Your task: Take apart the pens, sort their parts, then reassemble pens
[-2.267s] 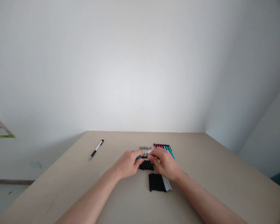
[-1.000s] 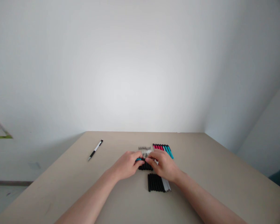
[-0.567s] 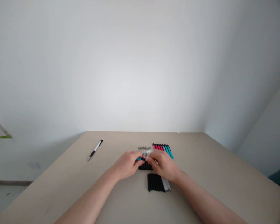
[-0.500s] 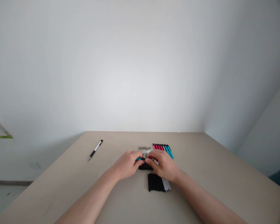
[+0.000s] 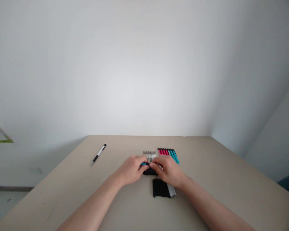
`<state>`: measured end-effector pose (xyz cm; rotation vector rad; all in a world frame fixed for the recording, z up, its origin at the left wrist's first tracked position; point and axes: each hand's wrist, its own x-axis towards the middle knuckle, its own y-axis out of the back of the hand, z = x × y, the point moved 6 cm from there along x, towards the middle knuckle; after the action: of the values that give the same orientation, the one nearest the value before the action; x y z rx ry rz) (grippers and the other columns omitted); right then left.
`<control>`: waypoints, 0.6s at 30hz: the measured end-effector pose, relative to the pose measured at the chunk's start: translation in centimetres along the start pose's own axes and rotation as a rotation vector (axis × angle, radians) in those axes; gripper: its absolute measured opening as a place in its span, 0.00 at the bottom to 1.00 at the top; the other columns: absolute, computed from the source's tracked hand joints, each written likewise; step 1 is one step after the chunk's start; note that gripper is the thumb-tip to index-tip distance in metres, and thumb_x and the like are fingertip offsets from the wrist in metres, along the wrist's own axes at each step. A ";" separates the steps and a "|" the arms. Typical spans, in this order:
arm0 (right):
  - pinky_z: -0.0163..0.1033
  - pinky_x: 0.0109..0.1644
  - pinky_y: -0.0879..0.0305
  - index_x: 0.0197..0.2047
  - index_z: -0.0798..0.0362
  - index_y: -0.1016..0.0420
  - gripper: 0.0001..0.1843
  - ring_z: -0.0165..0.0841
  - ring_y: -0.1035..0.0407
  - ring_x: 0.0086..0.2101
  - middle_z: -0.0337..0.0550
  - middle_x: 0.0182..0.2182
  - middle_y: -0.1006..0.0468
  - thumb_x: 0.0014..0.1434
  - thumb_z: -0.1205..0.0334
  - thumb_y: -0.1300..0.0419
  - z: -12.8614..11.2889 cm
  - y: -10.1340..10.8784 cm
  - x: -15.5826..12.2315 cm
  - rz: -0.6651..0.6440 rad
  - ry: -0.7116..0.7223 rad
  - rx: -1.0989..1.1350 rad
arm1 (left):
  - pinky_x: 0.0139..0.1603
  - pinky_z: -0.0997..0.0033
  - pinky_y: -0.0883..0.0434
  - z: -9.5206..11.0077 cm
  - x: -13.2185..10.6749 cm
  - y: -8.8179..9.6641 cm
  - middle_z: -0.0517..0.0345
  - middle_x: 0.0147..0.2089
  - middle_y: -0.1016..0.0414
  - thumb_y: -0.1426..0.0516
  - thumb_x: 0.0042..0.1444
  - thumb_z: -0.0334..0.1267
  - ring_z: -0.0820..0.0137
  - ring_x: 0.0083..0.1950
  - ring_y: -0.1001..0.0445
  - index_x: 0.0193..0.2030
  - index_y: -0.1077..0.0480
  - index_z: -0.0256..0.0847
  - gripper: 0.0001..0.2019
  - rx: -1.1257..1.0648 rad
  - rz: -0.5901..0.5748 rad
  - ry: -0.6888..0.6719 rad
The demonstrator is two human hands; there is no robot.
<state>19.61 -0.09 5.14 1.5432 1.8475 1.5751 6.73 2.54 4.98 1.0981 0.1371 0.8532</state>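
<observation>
Between my two hands lies a blue pen barrel (image 5: 143, 164) with a black end, held level above the table. My left hand (image 5: 134, 167) is closed on its blue part. The fingers of my right hand (image 5: 167, 168) pinch its black end, and most of that end is hidden by them. Just under the hands is a row of short black pen parts (image 5: 149, 172). Closer to me lie a row of long black tubes (image 5: 161, 188) and several white refills (image 5: 171, 190), partly under my right wrist.
Beyond the hands, small springs (image 5: 149, 152) and clear white pieces (image 5: 151, 156) lie in rows. Pink and blue pen barrels (image 5: 168, 153) lie side by side behind my right hand. A white and black pen (image 5: 98, 154) rests alone on the table (image 5: 120, 205) at the left.
Both hands stay in almost the same place, with the blue barrel still between them. Only a very slight shift of the fingers shows.
</observation>
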 end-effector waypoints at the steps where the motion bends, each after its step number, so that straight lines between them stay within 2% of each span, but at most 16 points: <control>1: 0.33 0.32 0.48 0.30 0.53 0.30 0.14 0.30 0.36 0.28 0.40 0.25 0.28 0.64 0.59 0.49 0.0 0.0 0.0 0.004 0.005 0.009 | 0.31 0.77 0.38 0.0 0.0 0.0 0.60 0.31 0.26 0.49 0.59 0.34 0.72 0.31 0.29 0.35 0.31 0.41 0.05 0.002 0.001 -0.004; 3: 0.33 0.32 0.47 0.30 0.53 0.30 0.14 0.30 0.36 0.28 0.40 0.25 0.28 0.64 0.59 0.49 0.1 0.0 0.0 0.003 0.013 0.004 | 0.30 0.77 0.38 0.0 0.0 0.0 0.60 0.30 0.26 0.49 0.59 0.33 0.72 0.30 0.30 0.35 0.31 0.41 0.06 0.015 0.000 -0.007; 6: 0.33 0.31 0.48 0.24 0.54 0.32 0.20 0.29 0.38 0.25 0.40 0.21 0.30 0.66 0.58 0.52 0.2 -0.1 0.0 -0.009 0.009 -0.028 | 0.29 0.76 0.39 0.1 0.0 0.0 0.60 0.29 0.27 0.49 0.59 0.35 0.72 0.29 0.30 0.35 0.31 0.41 0.06 0.034 0.000 0.001; 10: 0.33 0.32 0.47 0.29 0.54 0.30 0.14 0.29 0.36 0.27 0.40 0.24 0.28 0.64 0.59 0.49 -0.1 0.1 -0.1 -0.002 0.019 0.002 | 0.31 0.77 0.38 0.2 0.0 0.0 0.59 0.31 0.25 0.49 0.59 0.34 0.72 0.31 0.29 0.36 0.30 0.41 0.07 0.001 -0.010 -0.006; 15: 0.34 0.30 0.48 0.24 0.54 0.32 0.19 0.29 0.38 0.25 0.40 0.21 0.30 0.65 0.59 0.52 -0.2 0.1 0.0 -0.015 0.004 -0.016 | 0.29 0.76 0.38 0.3 0.0 0.1 0.60 0.30 0.26 0.49 0.59 0.35 0.72 0.29 0.30 0.35 0.30 0.41 0.06 0.021 0.000 -0.005; 18: 0.33 0.31 0.47 0.28 0.54 0.30 0.14 0.30 0.37 0.26 0.40 0.23 0.29 0.63 0.60 0.49 -0.1 0.1 0.0 -0.005 -0.007 -0.001 | 0.30 0.77 0.38 0.3 0.0 0.1 0.60 0.31 0.25 0.49 0.59 0.34 0.72 0.30 0.29 0.35 0.30 0.41 0.06 0.007 -0.005 -0.013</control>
<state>19.59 -0.18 5.29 1.5402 1.8449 1.5670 6.86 2.28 5.18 1.1097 0.1320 0.8409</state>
